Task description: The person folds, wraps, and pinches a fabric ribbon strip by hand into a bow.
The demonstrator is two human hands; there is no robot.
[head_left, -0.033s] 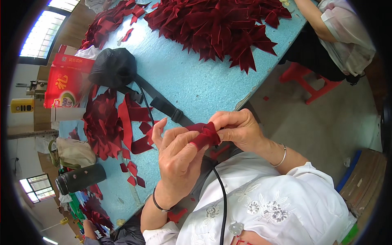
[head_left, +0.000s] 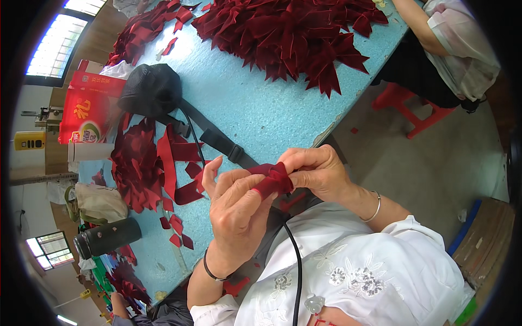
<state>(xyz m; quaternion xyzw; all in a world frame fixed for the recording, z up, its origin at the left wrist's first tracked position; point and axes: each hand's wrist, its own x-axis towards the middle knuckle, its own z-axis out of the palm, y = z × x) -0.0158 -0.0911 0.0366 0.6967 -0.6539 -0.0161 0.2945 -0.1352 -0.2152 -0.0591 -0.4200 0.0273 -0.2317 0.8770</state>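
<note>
Both hands meet over the bench (head_left: 272,117) edge, pinching one folded red ribbon (head_left: 273,179) between them. The left hand (head_left: 236,209) closes thumb and fingers on its lower end; the right hand (head_left: 315,171) grips the upper fold, so the ribbon's long axis runs between the two sets of fingers, equally near both. Left of the fingers lie loose red strips (head_left: 163,163); beyond those, a red carton (head_left: 87,111) with a green-and-white round emblem and a yellow box (head_left: 30,141). A red pile (head_left: 288,35) sits far ahead.
</note>
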